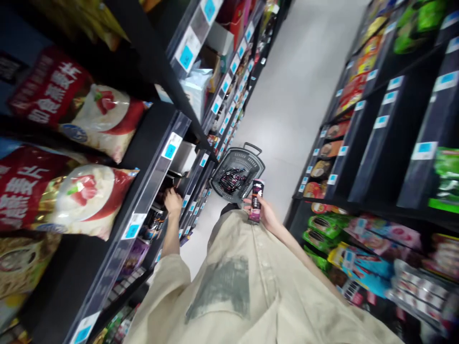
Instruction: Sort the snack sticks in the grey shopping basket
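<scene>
In front of my body, my right hand (264, 210) grips a slim dark snack packet (256, 200) with pink ends. My left hand (172, 200) reaches into a lower compartment of the left shelf (183, 186), beside dark packaged goods. Its fingertips disappear among the shadowed items there, so what they touch, if anything, is hidden. A grey shopping basket (247, 165) rests on the floor by my feet, with its handle tipped outward. Several dark, shiny packets (231, 181) with pink touches lie inside it.
Large red and white oatmeal bags (89, 198) sit on the upper left shelf. Blue price tags (170, 149) line the shelf edges. Across the aisle floor (287, 105), another shelf holds green snack bags (324, 229) and colourful packages.
</scene>
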`<state>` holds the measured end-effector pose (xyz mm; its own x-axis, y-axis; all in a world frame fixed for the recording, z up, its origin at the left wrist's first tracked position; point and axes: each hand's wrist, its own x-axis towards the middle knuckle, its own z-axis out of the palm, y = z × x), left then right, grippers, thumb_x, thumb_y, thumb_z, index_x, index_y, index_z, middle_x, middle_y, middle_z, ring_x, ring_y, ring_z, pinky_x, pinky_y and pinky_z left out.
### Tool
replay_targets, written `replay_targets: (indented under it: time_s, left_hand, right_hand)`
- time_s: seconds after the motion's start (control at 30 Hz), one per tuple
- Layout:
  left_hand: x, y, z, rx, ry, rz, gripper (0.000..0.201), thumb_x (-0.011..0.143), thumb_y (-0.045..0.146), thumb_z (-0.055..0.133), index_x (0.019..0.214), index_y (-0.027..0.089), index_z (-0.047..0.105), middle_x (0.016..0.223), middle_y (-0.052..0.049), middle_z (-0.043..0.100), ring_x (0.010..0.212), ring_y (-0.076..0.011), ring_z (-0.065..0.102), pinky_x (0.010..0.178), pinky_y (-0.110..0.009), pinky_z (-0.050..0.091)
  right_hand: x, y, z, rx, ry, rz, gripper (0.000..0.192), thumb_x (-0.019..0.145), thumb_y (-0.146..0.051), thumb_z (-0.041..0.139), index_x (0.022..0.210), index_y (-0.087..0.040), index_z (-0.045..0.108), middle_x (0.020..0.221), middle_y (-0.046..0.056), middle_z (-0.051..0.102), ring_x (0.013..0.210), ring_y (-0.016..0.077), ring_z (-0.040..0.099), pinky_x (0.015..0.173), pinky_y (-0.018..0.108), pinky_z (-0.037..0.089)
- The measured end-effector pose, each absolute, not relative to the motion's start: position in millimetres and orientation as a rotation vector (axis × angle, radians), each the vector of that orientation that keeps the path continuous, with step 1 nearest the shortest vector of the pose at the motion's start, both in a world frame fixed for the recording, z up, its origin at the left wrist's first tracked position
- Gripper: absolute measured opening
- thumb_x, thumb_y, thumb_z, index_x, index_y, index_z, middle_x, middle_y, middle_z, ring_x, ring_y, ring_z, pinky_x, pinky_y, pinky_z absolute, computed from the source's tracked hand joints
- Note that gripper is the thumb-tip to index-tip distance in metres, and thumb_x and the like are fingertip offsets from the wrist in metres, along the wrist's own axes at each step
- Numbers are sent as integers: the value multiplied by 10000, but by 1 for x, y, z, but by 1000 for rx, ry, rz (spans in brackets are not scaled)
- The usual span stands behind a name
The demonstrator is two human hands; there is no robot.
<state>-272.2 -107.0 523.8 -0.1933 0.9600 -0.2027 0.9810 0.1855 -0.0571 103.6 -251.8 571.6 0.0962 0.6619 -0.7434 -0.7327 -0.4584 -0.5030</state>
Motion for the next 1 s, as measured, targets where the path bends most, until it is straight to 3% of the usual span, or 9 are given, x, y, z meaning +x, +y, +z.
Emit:
replay_targets:
  time_s: [0.27, 0.5, 0.83, 0.93, 1.0]
  left_hand:
    - [-273, -114, 516, 1760, 2376, -269, 437, 918, 152, 501, 1337, 53, 572, 1311, -251, 593, 1222, -354, 600, 1006, -435, 489]
    - [-264, -115, 519, 1722, 2277, -213, 307, 917, 97, 493, 1137, 139, 703, 1194, -184, 661, 1140, -284, 649, 986, -377, 512]
    - [-220, -137, 557, 1631, 2228, 85, 332, 878, 100, 514, 1178, 112, 657, 1278, -227, 609, 1256, -335, 568, 1086, -497, 446]
    - [-174, -163, 573, 1606, 2077, 254, 304, 924, 134, 470, 1160, 130, 662, 1227, -185, 652, 1220, -278, 598, 1100, -445, 441]
    - [-123, -193, 578, 1571, 1893, 322, 276, 969, 205, 451, 1104, 152, 685, 1073, -123, 715, 1038, -218, 676, 995, -363, 512]
  right_hand:
    - [109, -240, 580, -1276, 12, 1653, 297, 894, -422, 711, 1027, -158, 695, 1002, 140, 799, 656, 205, 744, 531, 278, 607]
    - [120, -252, 577, -1281, 12, 1639, 325, 855, -440, 747, 1022, -166, 694, 995, 130, 803, 663, 207, 744, 540, 279, 601]
    - [138, -273, 577, -1244, -5, 1590, 365, 796, -481, 821, 983, -182, 727, 1036, 117, 798, 768, 243, 761, 611, 330, 619]
    - [148, -275, 583, -1252, -78, 1589, 446, 731, -523, 879, 978, -175, 747, 1014, 130, 801, 825, 260, 766, 699, 349, 631]
    - [156, -278, 589, -1260, -150, 1590, 517, 685, -575, 897, 978, -174, 753, 997, 137, 803, 849, 272, 768, 731, 358, 626]
